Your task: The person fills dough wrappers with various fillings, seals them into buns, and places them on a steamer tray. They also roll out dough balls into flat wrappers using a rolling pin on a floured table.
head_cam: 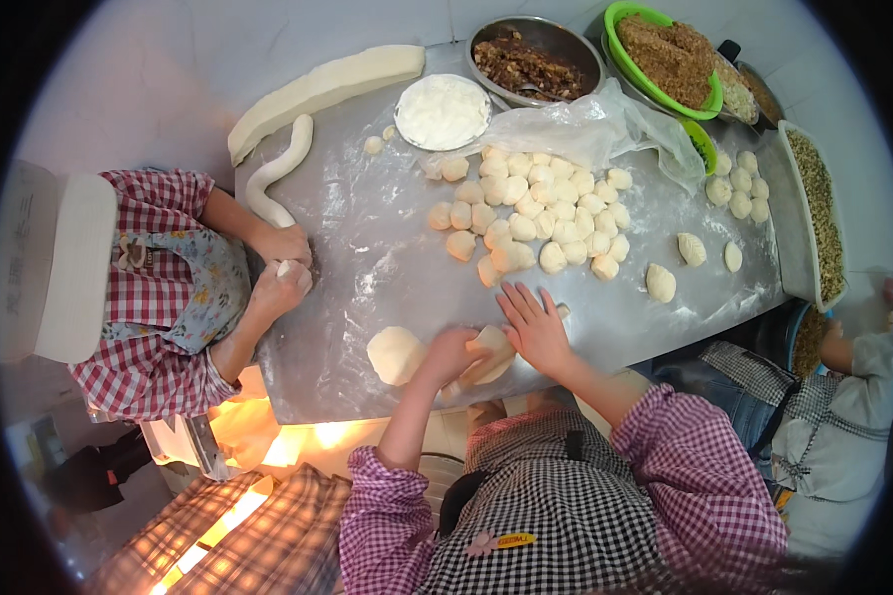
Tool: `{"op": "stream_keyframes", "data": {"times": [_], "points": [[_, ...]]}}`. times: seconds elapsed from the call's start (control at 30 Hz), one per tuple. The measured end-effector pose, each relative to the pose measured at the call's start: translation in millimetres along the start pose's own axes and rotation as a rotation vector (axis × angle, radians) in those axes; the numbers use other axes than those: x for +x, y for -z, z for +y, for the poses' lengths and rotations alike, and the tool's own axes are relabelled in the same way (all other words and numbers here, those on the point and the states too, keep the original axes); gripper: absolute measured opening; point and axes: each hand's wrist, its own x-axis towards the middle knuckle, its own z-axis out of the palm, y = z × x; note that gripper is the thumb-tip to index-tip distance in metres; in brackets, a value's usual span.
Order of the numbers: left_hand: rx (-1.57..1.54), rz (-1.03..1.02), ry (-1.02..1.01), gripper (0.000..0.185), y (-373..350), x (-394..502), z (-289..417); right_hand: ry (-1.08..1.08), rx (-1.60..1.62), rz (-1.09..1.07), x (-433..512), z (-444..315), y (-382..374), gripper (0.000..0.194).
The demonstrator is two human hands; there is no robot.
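Observation:
My left hand [450,357] pinches the near-left edge of a round dough wrapper [495,349] at the table's front edge. A thin wooden rolling pin [563,311] runs slantwise past the wrapper, and its near part is blurred. My right hand [539,331] lies flat over the pin with fingers stretched out, hiding part of it. Left of my left hand rests another flat dough round [396,355]. Beyond my hands many floury dough pieces [554,208] sit in a cluster, some touching each other.
At left a co-worker's hands [283,260] grip a dough rope [279,175]. A thick dough slab [327,89], a flour bowl [443,111], a steel filling bowl [536,63] and a green basin [666,59] line the back. Shaped buns [661,282] and a tray [815,216] are at right.

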Motion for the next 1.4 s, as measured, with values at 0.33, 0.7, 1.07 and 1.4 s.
{"op": "stream_keyframes", "data": {"times": [0.33,0.7,1.07,1.4], "points": [[-0.084,-0.015,0.113,0.035,15,-21,-12,0.054,0.066,-0.008,7,-26,5,0.064],[-0.339,0.085,0.282,0.028,10,-33,-35,0.094,0.123,-0.017,-9,-31,-9,0.062],[-0.239,0.133,0.284,0.034,24,-34,-22,0.113,0.104,-0.032,-29,-37,-15,0.065],[0.024,0.300,0.112,0.031,21,-33,-29,0.134,0.128,-0.168,-26,-40,-10,0.066]]}}
